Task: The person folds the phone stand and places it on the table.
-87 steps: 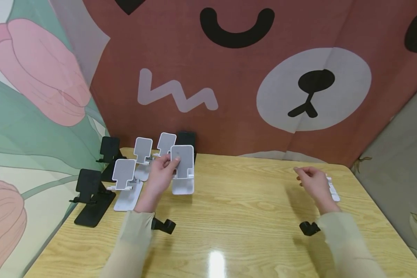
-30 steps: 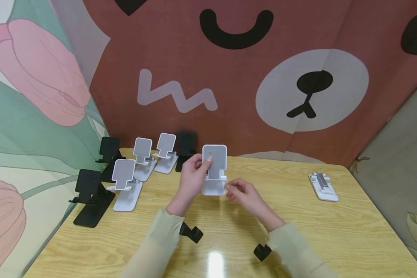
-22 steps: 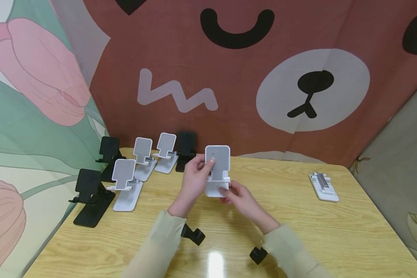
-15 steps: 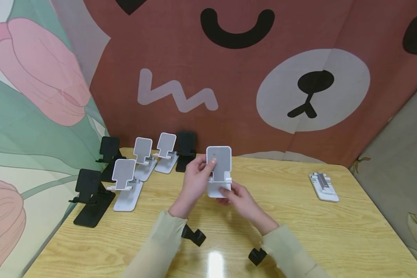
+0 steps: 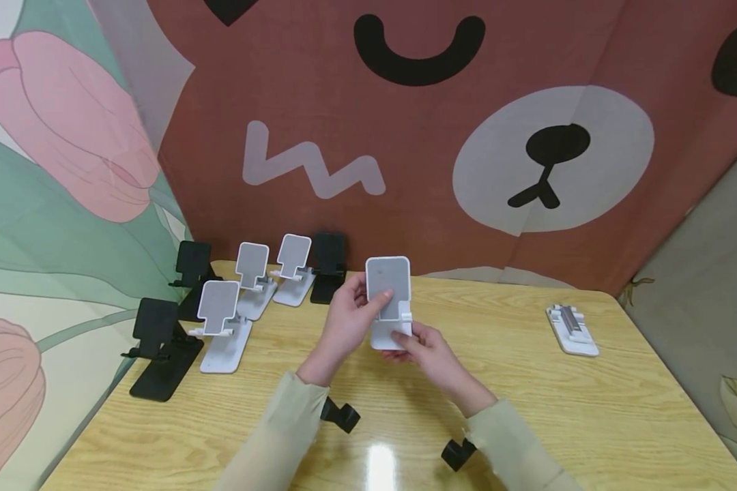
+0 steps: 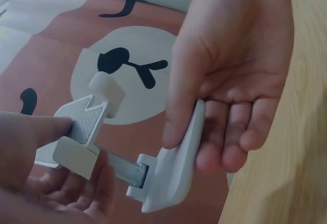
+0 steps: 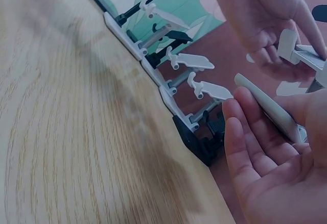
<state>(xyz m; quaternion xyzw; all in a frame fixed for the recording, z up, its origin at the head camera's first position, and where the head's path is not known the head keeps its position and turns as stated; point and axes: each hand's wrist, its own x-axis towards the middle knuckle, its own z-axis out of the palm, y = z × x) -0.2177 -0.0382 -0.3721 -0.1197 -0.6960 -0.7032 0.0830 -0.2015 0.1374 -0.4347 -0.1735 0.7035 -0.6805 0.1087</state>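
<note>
Above the middle of the table, both hands hold a white phone stand (image 5: 385, 273) with a grey pad. My left hand (image 5: 347, 320) grips the upper plate at its left edge, thumb lying on the pad (image 6: 84, 124). My right hand (image 5: 432, 354) pinches the white base (image 6: 173, 170) between thumb and fingers at its lower right. In the left wrist view a metal stem (image 6: 125, 168) joins base and plate, and the two white hooks show. The right wrist view has the base (image 7: 268, 106) edge-on in my right hand (image 7: 276, 168).
At the left stand several unfolded phone stands, including a front black one (image 5: 156, 331), a front white one (image 5: 221, 310) and a black one (image 5: 329, 256) at the back. A folded white stand (image 5: 574, 334) lies at the right. A printed curtain (image 5: 417, 170) hangs behind the table.
My left hand has carried the white stand rightward from the group to the middle. My right hand has come from the right and taken hold of its base. The left thumb has shifted across the pad.
</note>
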